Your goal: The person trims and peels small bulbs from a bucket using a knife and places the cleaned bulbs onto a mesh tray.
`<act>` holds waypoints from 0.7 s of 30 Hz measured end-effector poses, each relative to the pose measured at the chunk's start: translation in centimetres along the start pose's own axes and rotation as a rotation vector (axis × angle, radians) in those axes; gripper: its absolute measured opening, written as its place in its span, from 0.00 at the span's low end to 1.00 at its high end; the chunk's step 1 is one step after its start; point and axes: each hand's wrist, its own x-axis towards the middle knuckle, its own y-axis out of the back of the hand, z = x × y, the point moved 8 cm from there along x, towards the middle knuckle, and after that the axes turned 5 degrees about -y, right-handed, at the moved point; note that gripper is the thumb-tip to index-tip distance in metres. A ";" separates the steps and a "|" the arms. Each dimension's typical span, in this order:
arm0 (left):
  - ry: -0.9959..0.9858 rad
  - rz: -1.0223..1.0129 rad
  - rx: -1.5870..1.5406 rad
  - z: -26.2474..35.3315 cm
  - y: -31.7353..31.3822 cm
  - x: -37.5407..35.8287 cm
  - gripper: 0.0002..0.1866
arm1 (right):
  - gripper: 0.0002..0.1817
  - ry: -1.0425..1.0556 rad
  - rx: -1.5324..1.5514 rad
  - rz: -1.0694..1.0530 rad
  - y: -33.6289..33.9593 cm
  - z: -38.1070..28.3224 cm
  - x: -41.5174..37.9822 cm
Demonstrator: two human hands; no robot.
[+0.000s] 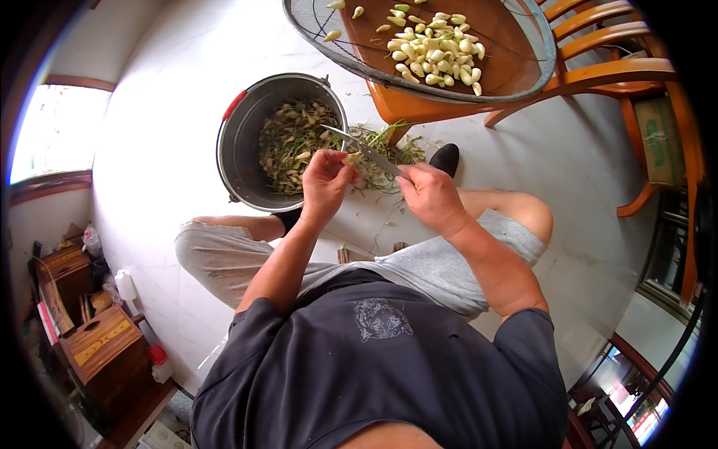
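My left hand point(327, 183) pinches a small pale onion-like bulb point(351, 159) between thumb and fingers, near the right rim of the bucket. My right hand point(432, 196) is closed around the handle end of a knife point(372, 156). Its blade points up and left, passing by the bulb; whether it touches cannot be made out. The dark metal bucket point(233, 153) with a red grip on its handle holds many untrimmed bulbs with stems point(288, 142). Cut green stems and roots point(378, 142) lie on the floor beside it.
A round mesh sieve point(516, 78) with a pile of trimmed bulbs point(441, 56) rests on a wooden chair point(404, 108) ahead. Another wooden chair point(606, 78) stands to the right. Wooden cabinets point(105, 340) and bottles line the left. My knees flank the work area.
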 end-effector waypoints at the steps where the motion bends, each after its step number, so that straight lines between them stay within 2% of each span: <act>1: 0.000 -0.007 -0.004 0.0 -0.3 -0.1 0.07 | 0.10 0.003 -0.009 -0.004 -0.1 0.0 -0.1; 21: 0.060 -0.025 0.047 -0.5 -0.6 0.0 0.06 | 0.10 0.068 -0.179 -0.025 -0.5 -0.8 -0.2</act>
